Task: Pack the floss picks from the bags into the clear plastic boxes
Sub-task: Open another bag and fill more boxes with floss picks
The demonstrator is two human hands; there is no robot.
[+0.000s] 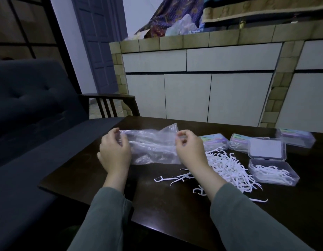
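A clear plastic bag is stretched flat between my hands just above the dark table. My left hand grips its left end and my right hand pinches its right end. The bag looks empty. A heap of white floss picks lies on the table to the right of my right hand, with a few strays nearer me. An open clear box at the right holds several picks, its lid tipped back behind it.
Three shut clear boxes with coloured labels stand at the back right: one, another and a third. A dark sofa with a wooden arm sits to the left. A tiled counter with white cabinets rises behind the table.
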